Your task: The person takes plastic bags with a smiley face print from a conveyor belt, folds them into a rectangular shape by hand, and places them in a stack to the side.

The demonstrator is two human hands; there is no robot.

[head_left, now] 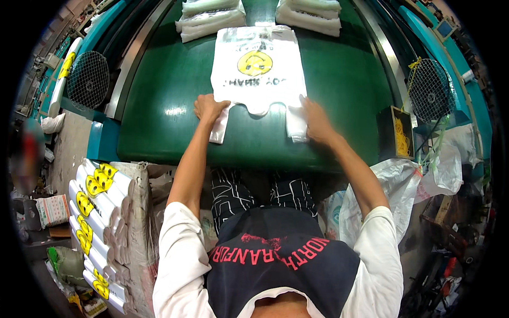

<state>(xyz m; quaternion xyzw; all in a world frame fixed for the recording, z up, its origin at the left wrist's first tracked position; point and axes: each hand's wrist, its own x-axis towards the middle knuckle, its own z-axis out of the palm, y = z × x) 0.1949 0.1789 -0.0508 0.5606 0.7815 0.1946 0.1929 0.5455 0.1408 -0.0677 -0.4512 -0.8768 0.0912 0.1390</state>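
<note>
A white plastic T-shirt bag [259,87] with a yellow smiley print lies flat on the green conveyor belt [164,116], its two handle straps toward me. My left hand [211,107] is closed at the base of the left strap, fingers curled and thumb over the bag's edge. Opposite it, my right hand [317,121] grips the edge by the right strap; it is slightly blurred and its fingertips are partly hidden.
Farther up the belt sit two piles of folded white bags, one left [212,18] and one right [310,16]. Rolled smiley bags [101,212] are stacked at my left. Mesh-covered fans [88,79] flank the belt. A box of yellow bands [396,132] stands right.
</note>
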